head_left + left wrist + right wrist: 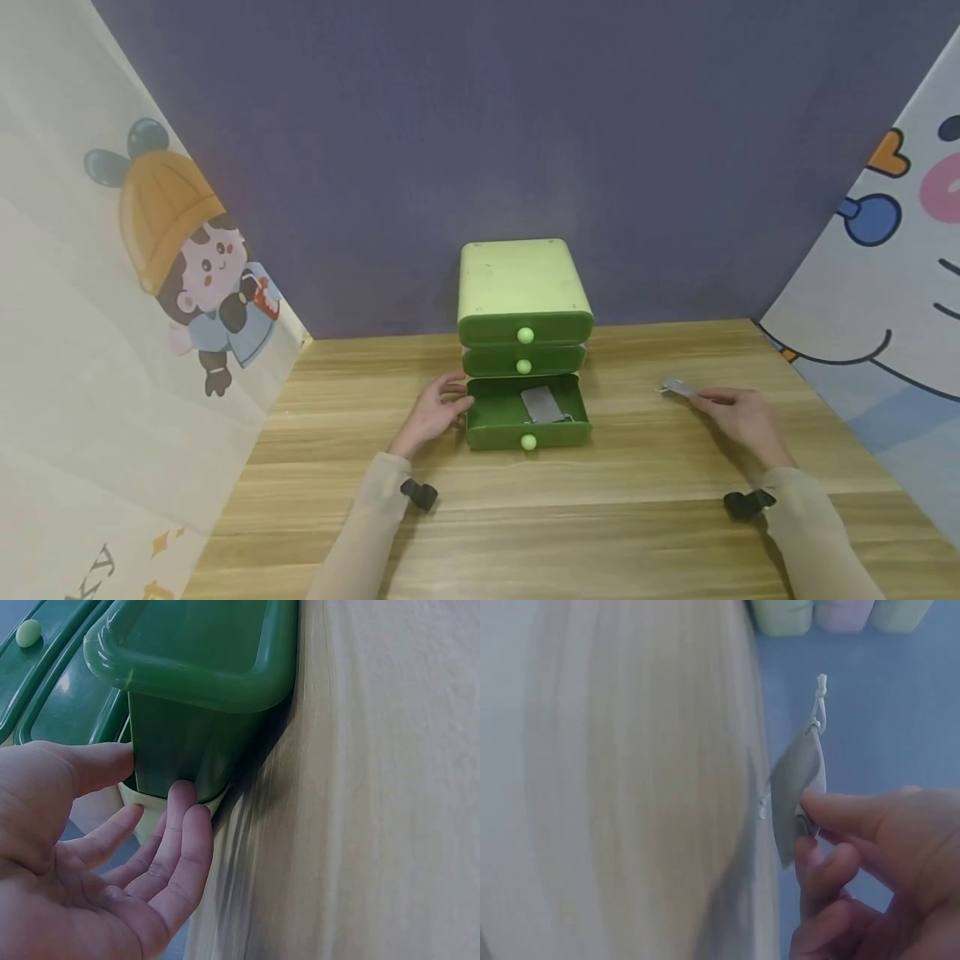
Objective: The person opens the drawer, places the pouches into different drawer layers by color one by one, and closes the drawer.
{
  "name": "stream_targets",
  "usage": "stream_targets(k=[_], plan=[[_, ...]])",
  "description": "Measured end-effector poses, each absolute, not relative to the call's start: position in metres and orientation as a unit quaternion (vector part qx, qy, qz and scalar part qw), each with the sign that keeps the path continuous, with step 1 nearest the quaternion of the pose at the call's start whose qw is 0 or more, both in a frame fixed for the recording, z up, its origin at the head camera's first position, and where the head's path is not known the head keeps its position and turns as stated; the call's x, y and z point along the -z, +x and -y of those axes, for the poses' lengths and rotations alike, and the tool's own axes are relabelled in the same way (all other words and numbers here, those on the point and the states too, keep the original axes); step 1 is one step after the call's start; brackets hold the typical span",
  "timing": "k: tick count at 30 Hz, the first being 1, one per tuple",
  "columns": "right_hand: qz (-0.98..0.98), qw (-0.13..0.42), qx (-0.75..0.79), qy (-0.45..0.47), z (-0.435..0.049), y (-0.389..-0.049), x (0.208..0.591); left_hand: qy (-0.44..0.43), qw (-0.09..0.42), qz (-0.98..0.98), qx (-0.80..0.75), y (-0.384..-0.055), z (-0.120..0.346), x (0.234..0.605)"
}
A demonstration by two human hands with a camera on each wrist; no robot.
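Note:
A light-green cabinet (pixel 521 275) with dark-green drawer fronts and round knobs stands ahead of me. Its bottom drawer (pixel 491 437) is pulled out, and inside it lies a flat grey drawstring pouch (pixel 542 404). At the left side of that drawer is my left hand (pixel 438 408); in the left wrist view its thumb and loosely bent fingertips are right at the drawer wall and the cabinet edge. Out to the right, my right hand (pixel 742 421) pinches a second grey drawstring pouch (pixel 793 787) between thumb and fingers, its white cords dangling free above the table.
The wooden table (pixel 525 533) runs back to a dark blue wall (pixel 510 125). White side panels with cartoon prints flank it, a figure in an orange hat (pixel 168 208) on the left. Each wrist wears a black strap with a small device.

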State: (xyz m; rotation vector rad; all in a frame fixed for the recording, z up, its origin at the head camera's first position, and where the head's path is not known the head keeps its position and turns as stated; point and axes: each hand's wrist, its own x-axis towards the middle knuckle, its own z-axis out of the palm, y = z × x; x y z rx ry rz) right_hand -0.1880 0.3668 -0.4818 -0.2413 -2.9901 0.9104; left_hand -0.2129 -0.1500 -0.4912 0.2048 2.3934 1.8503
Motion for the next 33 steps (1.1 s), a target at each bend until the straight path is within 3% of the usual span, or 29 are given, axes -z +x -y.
stream_targets(k=[18,33], plan=[[0.936,0.091,-0.339,-0.014,-0.313,-0.171,0.461,0.066,0.062,-0.784,-0.614,-0.213,0.151,0.491],[0.921,0.081,-0.378,0.055,-0.265,-0.169,0.456,0.070,0.069,-0.789,-0.606,-0.213,0.151,0.491]])
